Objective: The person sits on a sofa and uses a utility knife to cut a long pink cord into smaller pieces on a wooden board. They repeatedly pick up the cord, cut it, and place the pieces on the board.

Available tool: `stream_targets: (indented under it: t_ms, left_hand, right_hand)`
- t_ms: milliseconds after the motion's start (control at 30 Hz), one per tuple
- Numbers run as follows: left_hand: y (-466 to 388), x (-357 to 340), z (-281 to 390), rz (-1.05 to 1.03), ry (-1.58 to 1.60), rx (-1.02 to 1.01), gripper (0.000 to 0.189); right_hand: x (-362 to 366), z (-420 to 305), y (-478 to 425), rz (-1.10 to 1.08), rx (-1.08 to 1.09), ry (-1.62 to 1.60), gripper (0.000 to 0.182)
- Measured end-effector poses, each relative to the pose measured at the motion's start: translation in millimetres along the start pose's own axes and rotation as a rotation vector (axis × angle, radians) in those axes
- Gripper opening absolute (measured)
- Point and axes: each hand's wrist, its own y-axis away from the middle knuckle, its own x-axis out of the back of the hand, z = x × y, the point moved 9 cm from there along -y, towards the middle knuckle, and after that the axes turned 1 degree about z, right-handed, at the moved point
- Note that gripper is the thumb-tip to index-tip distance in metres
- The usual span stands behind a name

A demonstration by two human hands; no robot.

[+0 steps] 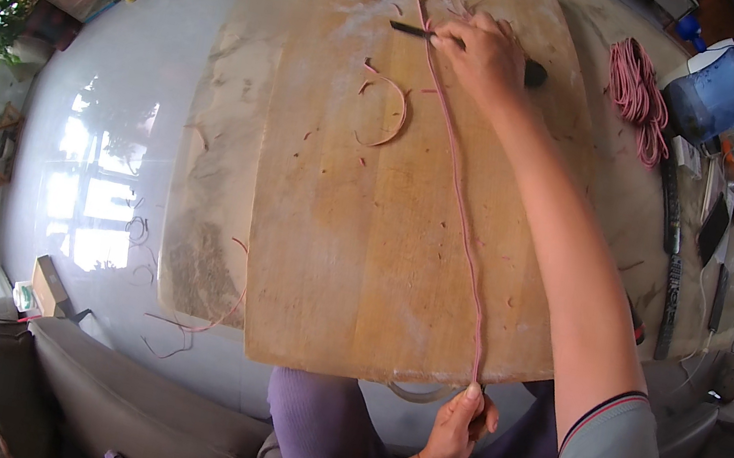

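Observation:
A long pink cord [459, 186] runs over a worn wooden board [317, 221] from its far edge to the near one. My left hand [456, 426] pinches the cord at the board's near edge, close to my lap. Far up on the board, my right hand [481, 48] is bent over the cord, its fingers closed around a dark, narrow tool [408, 29] that looks like a knife; its black tip points left across the cord. Another black object [535, 74] shows beside the right wrist. A curled pink strip [401, 114] and small pink scraps lie left of the cord.
The board rests on a marble-patterned table [229, 97]. To its right lie a bundle of pink cord [639, 103], a blue water jug [718, 91], remote controls [669, 309] and a dark phone-like object [713, 229]. Thin pink strips [229, 315] hang by the near left corner, above a grey sofa [142, 395].

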Motion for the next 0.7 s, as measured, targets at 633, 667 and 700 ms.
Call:
stream_targets:
  t_ms: [633, 667, 700]
  left_hand:
    - [3.5, 1.3, 4.8, 0.057, 0.066, 0.029, 0.042]
    - [2.9, 2.5, 5.7, 0.058, 0.070, 0.019, 0.042]
    - [3.4, 3.7, 4.9, 0.057, 0.074, 0.015, 0.041]
  right_hand:
    - [-68.6, 52.9, -98.4, 0.046, -0.158, 0.121, 0.019]
    - [-68.6, 52.7, -99.3, 0.037, -0.135, 0.130, 0.019]
    - [-72.0, 55.5, -99.0, 0.037, -0.085, 0.115, 0.021]
